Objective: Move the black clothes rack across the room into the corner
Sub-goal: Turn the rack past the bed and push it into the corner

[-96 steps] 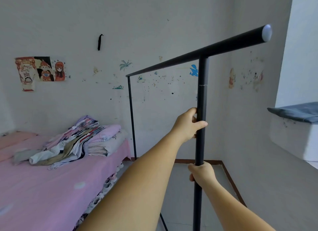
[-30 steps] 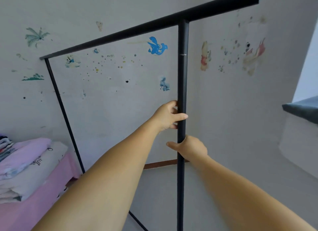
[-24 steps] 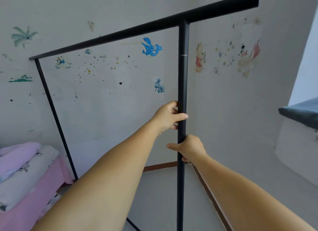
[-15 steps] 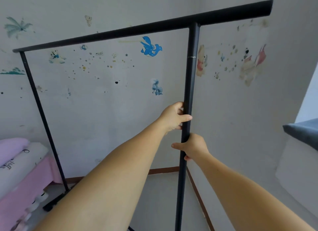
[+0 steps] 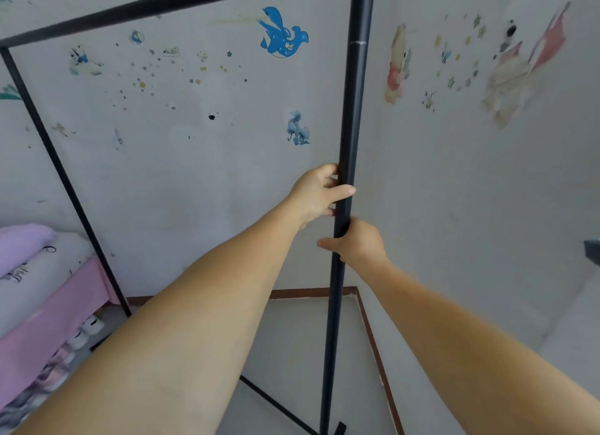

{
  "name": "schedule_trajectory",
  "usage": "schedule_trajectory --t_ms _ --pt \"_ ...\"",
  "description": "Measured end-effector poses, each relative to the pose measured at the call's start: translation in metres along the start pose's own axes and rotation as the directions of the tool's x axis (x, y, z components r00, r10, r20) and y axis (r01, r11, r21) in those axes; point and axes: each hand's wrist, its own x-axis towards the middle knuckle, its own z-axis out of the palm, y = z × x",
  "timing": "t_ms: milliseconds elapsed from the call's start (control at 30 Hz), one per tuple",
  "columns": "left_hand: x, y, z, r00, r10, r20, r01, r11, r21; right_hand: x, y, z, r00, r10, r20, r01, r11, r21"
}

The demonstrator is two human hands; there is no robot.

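Note:
The black clothes rack (image 5: pixel 352 110) stands in front of me, its near upright post running from the top edge down to the floor. Its top bar slopes away to the upper left and meets the far post (image 5: pixel 58 171) beside the bed. My left hand (image 5: pixel 316 193) grips the near post at mid height. My right hand (image 5: pixel 355 241) grips the same post just below it. A thin base bar (image 5: pixel 276 405) runs along the floor. The room corner (image 5: pixel 357 288) lies right behind the near post.
A bed with a pink sheet (image 5: pixel 48 321) and folded bedding (image 5: pixel 26 256) sits at the left, close to the far post. Stickers dot both walls. A brown skirting (image 5: pixel 376 353) lines the floor. A dark ledge edge (image 5: pixel 592 251) pokes in at right.
The view has closed in on the corner and tilted down. The rack's near post sits nearer the corner, its top bar now leaving the top edge. Both hands keep their grip.

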Motion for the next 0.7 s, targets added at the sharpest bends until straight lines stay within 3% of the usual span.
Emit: schedule_trajectory --t_ms 267,433,700 --pt "0.028 -0.005 0.014 1.000 0.025 0.002 -0.025 0.999 0.031 0.007 0.050 0.011 0.977 0.105 0.188 -0.097 0.994 -0.049" --pt "0.051 -0.011 0.019 1.000 0.017 0.003 -0.017 0.999 0.044 0.021 0.061 0.017 0.985 0.118 0.123 -0.124 0.991 0.045" --pt "0.088 -0.021 0.027 0.995 0.037 0.089 -0.039 0.999 0.016 0.044 0.070 0.017 0.986 0.161 -0.050 -0.164 0.985 -0.054"
